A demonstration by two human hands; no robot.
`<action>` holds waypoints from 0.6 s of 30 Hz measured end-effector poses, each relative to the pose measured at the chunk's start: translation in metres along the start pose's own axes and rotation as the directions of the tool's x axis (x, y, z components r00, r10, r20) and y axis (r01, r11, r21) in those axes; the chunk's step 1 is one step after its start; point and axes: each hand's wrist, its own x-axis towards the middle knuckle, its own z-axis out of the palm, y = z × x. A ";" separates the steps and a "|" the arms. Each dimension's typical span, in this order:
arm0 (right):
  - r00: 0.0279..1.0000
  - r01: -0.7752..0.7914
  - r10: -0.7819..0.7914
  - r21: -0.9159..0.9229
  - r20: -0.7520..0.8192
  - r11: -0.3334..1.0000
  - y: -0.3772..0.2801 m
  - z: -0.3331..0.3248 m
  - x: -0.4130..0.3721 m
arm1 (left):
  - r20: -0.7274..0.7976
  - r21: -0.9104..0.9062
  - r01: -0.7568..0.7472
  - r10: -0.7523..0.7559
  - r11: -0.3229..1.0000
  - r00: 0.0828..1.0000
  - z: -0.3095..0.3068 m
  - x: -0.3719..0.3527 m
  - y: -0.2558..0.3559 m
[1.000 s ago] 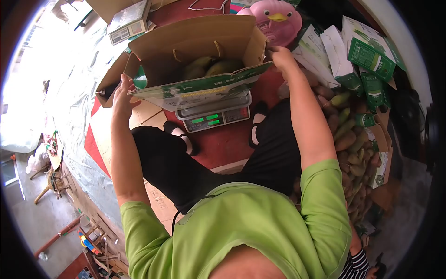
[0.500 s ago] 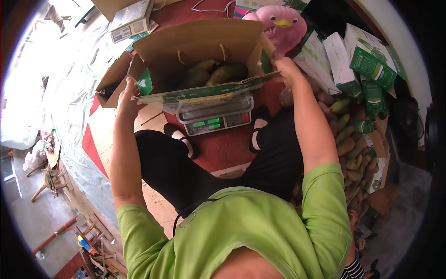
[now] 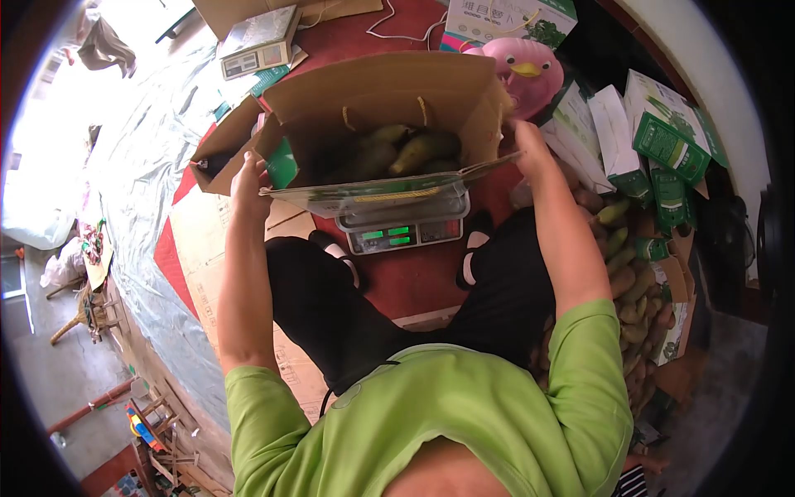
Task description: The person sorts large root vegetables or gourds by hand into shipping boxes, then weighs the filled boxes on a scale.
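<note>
An open cardboard carton (image 3: 373, 91) with yellow cord handles sits on a digital scale (image 3: 402, 235), whose green displays are lit. Several long green radishes (image 3: 426, 153) lie inside it, the left ones in shadow. My left hand (image 3: 249, 184) grips the carton's near left corner, beside a green-printed flap (image 3: 282, 164). At the opposite end, my right hand (image 3: 530, 147) is closed on the near right corner, its fingertips partly hidden by the cardboard.
A pile of radishes (image 3: 636, 311) lies to my right, below white-and-green cartons (image 3: 617, 137). Behind stands a pink duck-faced tub (image 3: 530, 79). Another scale (image 3: 258, 41) is at the back left, flattened cardboard (image 3: 207, 240) on the left. Another person's hand (image 3: 648, 462) shows at lower right.
The whole view has shifted, so the scene sits lower and farther right. The green patch inside the carton's right end no longer shows. Both hands keep hold of the carton.
</note>
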 end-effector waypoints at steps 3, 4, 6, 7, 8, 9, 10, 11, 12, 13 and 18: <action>0.998 0.059 -0.060 0.033 0.033 0.998 -0.014 0.026 -0.014 | 0.067 -0.106 0.082 -0.075 0.991 0.995 -0.025 0.004 0.014; 0.998 0.060 -0.061 0.035 0.029 0.998 -0.021 0.041 -0.024 | 0.150 -0.135 0.013 0.007 0.991 0.989 -0.035 -0.005 0.019; 0.995 0.090 -0.090 0.007 0.042 0.996 -0.050 0.082 -0.063 | 0.144 -0.165 0.041 -0.017 0.985 0.989 -0.072 0.000 0.026; 0.992 0.114 -0.113 -0.026 0.048 0.993 -0.058 0.100 -0.077 | 0.114 -0.193 0.067 -0.045 0.979 0.992 -0.087 -0.001 0.029; 0.988 0.145 -0.143 -0.041 0.065 0.989 -0.060 0.116 -0.076 | 0.135 -0.230 0.076 -0.045 0.970 0.990 -0.110 0.000 0.031; 0.982 0.119 -0.105 -0.083 0.159 0.989 -0.068 0.133 -0.084 | 0.151 -0.267 0.083 -0.043 0.960 0.988 -0.135 0.001 0.033; 0.970 0.126 -0.107 -0.077 0.217 0.989 -0.071 0.150 -0.089 | 0.093 -0.324 0.074 -0.046 0.943 0.995 -0.155 0.003 0.036; 0.955 0.131 -0.107 -0.070 0.275 0.989 -0.073 0.167 -0.093 | 0.125 -0.326 0.070 -0.030 0.943 0.992 -0.186 0.004 0.038; 0.941 0.130 -0.097 -0.081 0.324 0.988 -0.072 0.184 -0.098 | 0.090 -0.330 0.022 0.008 0.944 0.996 -0.213 0.002 0.039; 0.925 0.129 -0.086 -0.092 0.370 0.987 -0.070 0.202 -0.102 | 0.056 -0.332 -0.025 0.046 0.943 0.997 -0.225 -0.011 0.042; 0.886 0.102 0.014 -0.224 0.464 0.969 -0.026 0.290 -0.126 | 0.095 -0.112 -0.052 0.063 0.992 0.993 -0.316 -0.089 0.029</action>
